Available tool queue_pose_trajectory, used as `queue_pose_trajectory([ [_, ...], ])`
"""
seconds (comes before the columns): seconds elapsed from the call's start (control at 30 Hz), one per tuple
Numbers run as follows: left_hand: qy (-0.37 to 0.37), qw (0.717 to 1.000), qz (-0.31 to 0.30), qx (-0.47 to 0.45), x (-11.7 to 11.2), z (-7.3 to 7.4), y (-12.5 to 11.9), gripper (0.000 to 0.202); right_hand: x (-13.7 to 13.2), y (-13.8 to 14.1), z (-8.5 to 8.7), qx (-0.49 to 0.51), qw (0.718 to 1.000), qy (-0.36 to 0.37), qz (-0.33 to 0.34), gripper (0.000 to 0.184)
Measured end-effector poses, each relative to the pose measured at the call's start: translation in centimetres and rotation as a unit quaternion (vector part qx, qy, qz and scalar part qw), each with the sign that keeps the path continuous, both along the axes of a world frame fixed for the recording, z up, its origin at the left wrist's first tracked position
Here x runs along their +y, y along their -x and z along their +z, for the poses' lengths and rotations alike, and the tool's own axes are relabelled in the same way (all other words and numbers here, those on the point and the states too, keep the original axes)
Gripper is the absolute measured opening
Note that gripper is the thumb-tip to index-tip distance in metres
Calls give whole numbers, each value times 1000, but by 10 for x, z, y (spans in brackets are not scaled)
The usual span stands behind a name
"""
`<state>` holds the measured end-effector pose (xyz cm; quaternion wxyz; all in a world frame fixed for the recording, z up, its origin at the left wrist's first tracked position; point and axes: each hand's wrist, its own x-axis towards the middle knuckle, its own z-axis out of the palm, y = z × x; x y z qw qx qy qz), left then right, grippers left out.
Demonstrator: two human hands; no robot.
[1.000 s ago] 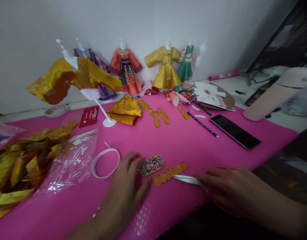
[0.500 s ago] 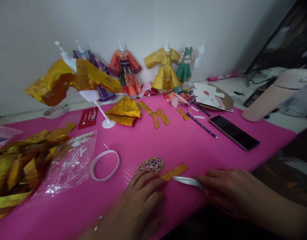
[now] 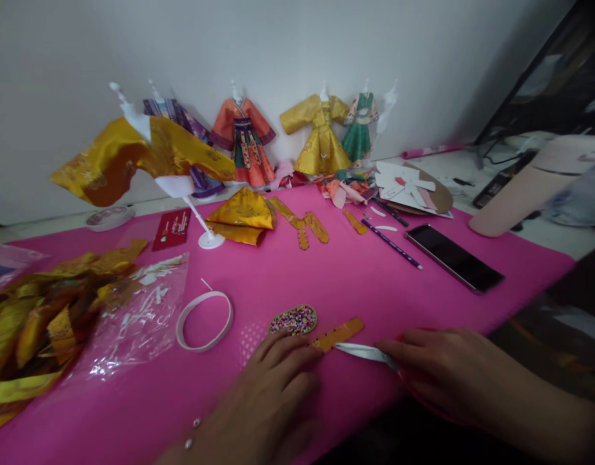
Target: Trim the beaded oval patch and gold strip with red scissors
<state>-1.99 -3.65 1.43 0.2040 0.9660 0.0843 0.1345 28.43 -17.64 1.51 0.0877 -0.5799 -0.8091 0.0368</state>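
Note:
My left hand [image 3: 278,381] lies with fingers spread on the pink mat [image 3: 259,278], fingertips pressing the left end of a small gold fabric strip [image 3: 343,331] with dark dots along its edge. In my right hand [image 3: 433,365] is a pair of scissors [image 3: 363,352]. Their pale blades touch or nearly touch the strip's lower edge, and the red handle is mostly hidden under the fingers. Just beyond my left fingers sits an oval dish of multicoloured beads [image 3: 293,320]. A loop of white band [image 3: 204,323] lies to the left.
Gold scraps [image 3: 50,310] and a clear bag [image 3: 137,310] fill the left side. A doll stand [image 3: 195,210] holds gold fabric. Behind are dressed doll forms [image 3: 321,129]; cut gold pieces [image 3: 302,226], a pencil [image 3: 392,244], a phone [image 3: 455,258] and a pink bottle [image 3: 534,187] lie farther right.
The view has shifted very slightly. Both hands, the scissors and the gold strip are in nearly the same places.

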Motion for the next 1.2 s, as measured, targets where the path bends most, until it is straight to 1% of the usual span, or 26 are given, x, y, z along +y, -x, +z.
queue_pose_trajectory([
  [0.1,2,1000,3,1,-1,-1,-1,36,1,0,0,10,999,31,8,45],
  [0.23,8,1000,2,8,-1,-2,-2,36,2,1,3,19,998,55,1,44],
  [0.47,9,1000,0,4,0,0,-1,34,1,0,3,15,998,55,0,44],
  [0.73,12,1000,0,-2,0,-2,0,34,3,2,4,7,999,49,4,41],
  [0.87,17,1000,1,-7,0,1,-1,30,2,2,4,1,999,44,5,42],
  [0.93,18,1000,0,-13,0,2,-2,32,2,3,4,-3,999,43,4,43],
  [1.1,19,1000,-2,0,1,1,-1,32,3,4,11,2,999,42,-8,45],
  [1.2,19,1000,-3,-11,1,1,0,33,2,1,16,20,998,54,-15,38],
])
